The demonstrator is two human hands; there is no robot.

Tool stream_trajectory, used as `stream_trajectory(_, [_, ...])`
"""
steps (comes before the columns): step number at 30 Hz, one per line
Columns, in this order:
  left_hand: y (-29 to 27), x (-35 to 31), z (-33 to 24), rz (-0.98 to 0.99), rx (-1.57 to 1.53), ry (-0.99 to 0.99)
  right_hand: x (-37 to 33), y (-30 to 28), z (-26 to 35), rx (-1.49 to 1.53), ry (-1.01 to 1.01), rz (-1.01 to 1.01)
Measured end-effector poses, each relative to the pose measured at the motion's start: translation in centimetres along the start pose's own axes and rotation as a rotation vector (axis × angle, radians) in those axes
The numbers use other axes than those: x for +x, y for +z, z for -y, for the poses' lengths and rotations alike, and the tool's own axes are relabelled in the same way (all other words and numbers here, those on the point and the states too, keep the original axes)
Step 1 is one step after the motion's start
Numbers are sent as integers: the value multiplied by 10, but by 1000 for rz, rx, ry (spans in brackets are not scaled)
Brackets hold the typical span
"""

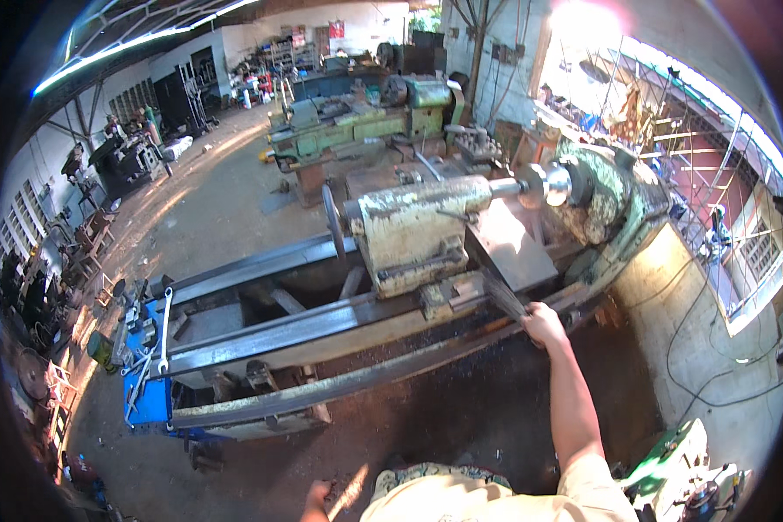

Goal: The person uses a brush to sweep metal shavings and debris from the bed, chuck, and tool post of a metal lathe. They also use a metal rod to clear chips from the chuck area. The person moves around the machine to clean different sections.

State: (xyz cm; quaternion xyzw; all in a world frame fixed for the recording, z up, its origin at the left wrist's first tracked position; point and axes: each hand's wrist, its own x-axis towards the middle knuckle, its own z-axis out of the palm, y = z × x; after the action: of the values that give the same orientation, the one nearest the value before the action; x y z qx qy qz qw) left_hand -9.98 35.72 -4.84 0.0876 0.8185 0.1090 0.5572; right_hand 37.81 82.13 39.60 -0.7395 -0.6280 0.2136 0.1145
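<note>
Blackish and narrow, the bar-like tool (pixel 503 294) slants down just below and right of the lathe tailstock (pixel 418 226). Your right hand (pixel 544 324) is closed around its near end, likely so the far end can reach in beside the tailstock. Your left hand (pixel 318 494) is well below the tailstock; you can't tell from this view whether it holds anything. Right of the tailstock, its quill (pixel 506 187) points at a shiny metal piece (pixel 558 185), probably for alignment. A long spanner (pixel 166 322) lies well left of it, presumably parked within reach. Your tool looks streaked, possibly bristled; blur hides its exact kind.
</note>
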Motion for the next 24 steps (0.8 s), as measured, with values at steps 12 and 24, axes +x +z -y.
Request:
stream_trajectory(12, [64,-23,-23,317,-101,5,-110,-155,-51,924,-148,-242])
stream_trajectory(24, [35,-13,-82,77,42,-38,69,-138,-27,1092,-384,-643])
